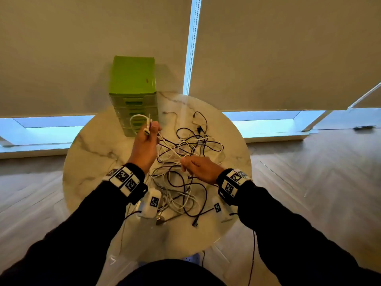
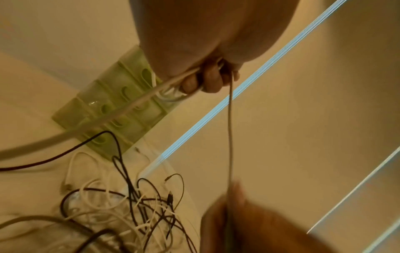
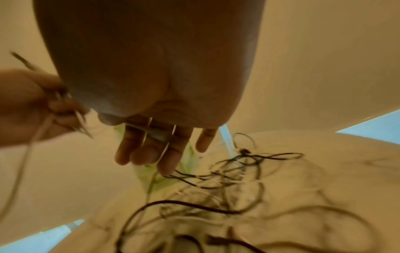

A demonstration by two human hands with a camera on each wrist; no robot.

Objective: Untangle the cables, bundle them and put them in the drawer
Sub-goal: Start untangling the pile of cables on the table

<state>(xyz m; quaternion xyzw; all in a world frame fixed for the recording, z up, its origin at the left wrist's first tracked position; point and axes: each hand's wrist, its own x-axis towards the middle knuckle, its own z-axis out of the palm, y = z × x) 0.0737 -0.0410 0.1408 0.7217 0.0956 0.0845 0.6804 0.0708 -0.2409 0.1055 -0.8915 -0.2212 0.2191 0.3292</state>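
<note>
My right hand (image 1: 199,169) sits low over the tangle of cables (image 1: 185,162) on the round table (image 1: 92,153), fingers nearly straight, a white cable (image 1: 165,142) running across them. That strand slants up and away to my left hand (image 1: 145,145), raised, fingers curled tight round its looped end. Beyond stands the green drawer unit (image 1: 133,87), upright at the table's far edge.
</note>
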